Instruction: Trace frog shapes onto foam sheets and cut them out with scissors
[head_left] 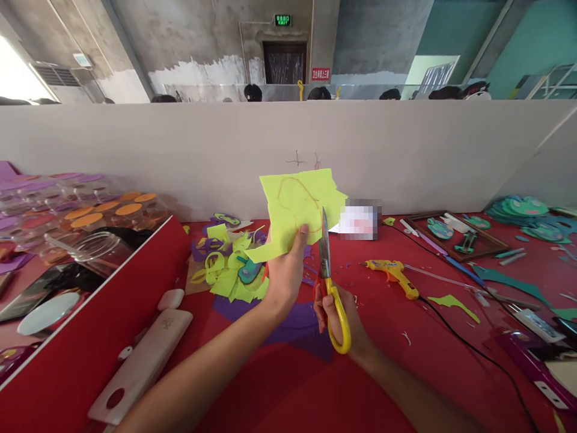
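Note:
My left hand [288, 270] pinches a lime-green felt sheet [288, 210] from below, thumb on its front face. A curved outline is drawn on the sheet in a brownish line. In my right hand [345, 316] is a pair of scissors [325, 258] with a yellow and a red handle, blades pointing up. The blades stand at the sheet's right part, beside the drawn line; whether they are cutting into it I cannot tell. Behind my left wrist lies a heap of lime-green scraps [234, 273], with a purple piece [293, 325] nearer me.
A yellow glue gun [394, 275] lies on the red table at right, its black cord trailing forward. Beyond it sits a brown frame [491, 243]. A red divider [112, 313] stands at left, with a white case [144, 361] beside it. A pale partition [225, 144] closes the back.

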The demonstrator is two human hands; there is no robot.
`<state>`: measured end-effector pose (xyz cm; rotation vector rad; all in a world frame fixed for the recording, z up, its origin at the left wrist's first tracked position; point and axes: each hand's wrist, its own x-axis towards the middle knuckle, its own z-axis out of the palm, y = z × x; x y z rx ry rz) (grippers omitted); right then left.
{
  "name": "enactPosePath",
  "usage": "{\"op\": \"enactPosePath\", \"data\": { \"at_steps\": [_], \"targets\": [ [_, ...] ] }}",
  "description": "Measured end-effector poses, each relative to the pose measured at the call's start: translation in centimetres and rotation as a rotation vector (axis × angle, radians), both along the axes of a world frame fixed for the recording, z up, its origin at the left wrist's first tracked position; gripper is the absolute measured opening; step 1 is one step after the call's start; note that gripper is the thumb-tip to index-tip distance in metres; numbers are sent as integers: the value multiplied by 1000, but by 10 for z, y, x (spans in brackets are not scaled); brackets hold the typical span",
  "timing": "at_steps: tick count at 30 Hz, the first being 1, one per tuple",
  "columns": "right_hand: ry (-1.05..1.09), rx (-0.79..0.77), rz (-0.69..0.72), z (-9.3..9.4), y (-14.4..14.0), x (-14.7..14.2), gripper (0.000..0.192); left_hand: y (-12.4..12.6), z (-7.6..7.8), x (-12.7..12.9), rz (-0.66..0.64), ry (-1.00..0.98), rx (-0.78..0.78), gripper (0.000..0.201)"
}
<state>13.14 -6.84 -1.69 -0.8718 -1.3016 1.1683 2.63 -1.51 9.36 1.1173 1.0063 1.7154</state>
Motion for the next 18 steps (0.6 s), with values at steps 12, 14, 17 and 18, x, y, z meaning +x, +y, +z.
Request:
{"op": "enactPosePath", "data": {
  "at_steps": [12,14,17,18],
  "targets": [
    [-30,-60,-42,-3,0,1,46,2,6,-1,34,-8,41,43],
    [-36,-63,-46,-3,0,2,45,2,6,-1,29,-10,41,43],
    [-47,-75,-46,-2,0,3,43,2,8,-3,22,-17,54,43],
    [-52,-80,-48,-1,0,3,43,2,9,-4,21,-19,62,43]
  ]
}}
